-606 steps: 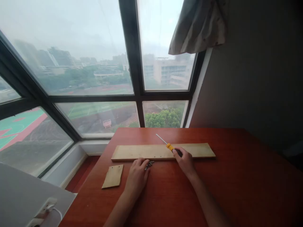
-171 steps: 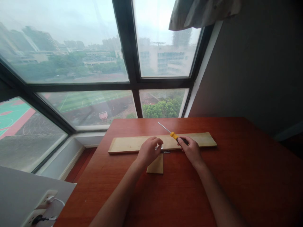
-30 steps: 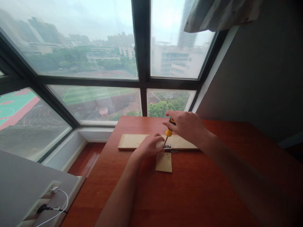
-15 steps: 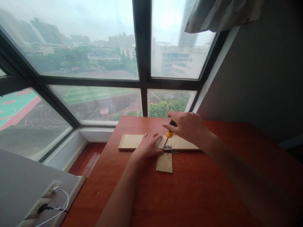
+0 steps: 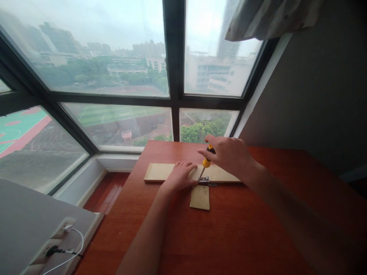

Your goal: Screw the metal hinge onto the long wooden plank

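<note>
A long pale wooden board (image 5: 157, 172) lies flat across the reddish table. My left hand (image 5: 180, 176) grips it from above, fingers over its top and thumb at the front edge, beside a small metal hinge (image 5: 203, 179). Closed around the black and yellow handle of a screwdriver (image 5: 206, 162) is my right hand (image 5: 231, 153). The tilted shaft runs down to the hinge; whether its tip sits in a screw is too small to tell. A short wooden piece (image 5: 200, 198) with a small hole lies in front of the hinge. Thin screws (image 5: 212, 185) lie just right of it.
The wooden table (image 5: 218, 236) reaches up to large windows with dark frames (image 5: 174, 101). A curtain (image 5: 272, 19) hangs at the upper right beside a dark wall. Low on the left wall, cables (image 5: 82, 242) are plugged into sockets (image 5: 46, 250).
Both hands keep their hold and the screwdriver stays at the hinge. The whole view has shifted very slightly; no object has clearly moved on the table.
</note>
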The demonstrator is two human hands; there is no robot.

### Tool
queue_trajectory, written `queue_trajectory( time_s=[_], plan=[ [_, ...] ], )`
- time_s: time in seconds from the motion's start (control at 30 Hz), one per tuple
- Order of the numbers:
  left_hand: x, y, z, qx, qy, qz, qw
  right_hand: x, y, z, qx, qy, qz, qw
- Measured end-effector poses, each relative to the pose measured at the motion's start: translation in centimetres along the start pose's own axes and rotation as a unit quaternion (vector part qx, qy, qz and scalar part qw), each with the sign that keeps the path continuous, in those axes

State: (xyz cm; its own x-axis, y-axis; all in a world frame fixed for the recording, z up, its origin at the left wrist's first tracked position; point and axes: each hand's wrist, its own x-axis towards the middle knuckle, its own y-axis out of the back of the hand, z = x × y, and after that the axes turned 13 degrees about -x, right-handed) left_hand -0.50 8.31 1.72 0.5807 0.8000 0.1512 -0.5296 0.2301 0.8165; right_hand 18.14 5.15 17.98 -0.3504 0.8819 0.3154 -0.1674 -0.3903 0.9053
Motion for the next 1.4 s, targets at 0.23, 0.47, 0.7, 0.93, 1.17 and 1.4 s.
queue_trajectory(
  time_s=[0.23, 0.47, 0.7, 0.93, 1.17, 1.4],
  plan=[
    [0.1, 0.0, 0.0, 0.005, 0.005, -0.001, 1.0, -0.3, -0.3, 0.6, 0.194, 0.108, -0.011, 0.975],
    [0.1, -0.1, 0.0, 0.01, 0.004, -0.001, 1.0, -0.8, 0.5, -0.3, 0.034, 0.054, 0.01, 0.998],
    [0.0, -0.2, -0.2, 0.01, 0.001, 0.006, 1.0, -0.9, 0.3, -0.3, 0.106, 0.052, -0.003, 0.993],
    [0.0, -0.3, -0.3, 0.012, 0.006, 0.003, 1.0, -0.9, 0.0, 0.3, 0.111, 0.052, -0.003, 0.992],
    [-0.1, 0.2, 0.2, 0.019, -0.002, -0.015, 1.0, -1.1, 0.3, -0.6, 0.022, 0.006, 0.01, 1.0],
    [-0.1, 0.3, 0.1, 0.026, -0.008, -0.004, 1.0, -1.1, 0.0, 0.4, 0.151, 0.071, -0.008, 0.986]
  ],
)
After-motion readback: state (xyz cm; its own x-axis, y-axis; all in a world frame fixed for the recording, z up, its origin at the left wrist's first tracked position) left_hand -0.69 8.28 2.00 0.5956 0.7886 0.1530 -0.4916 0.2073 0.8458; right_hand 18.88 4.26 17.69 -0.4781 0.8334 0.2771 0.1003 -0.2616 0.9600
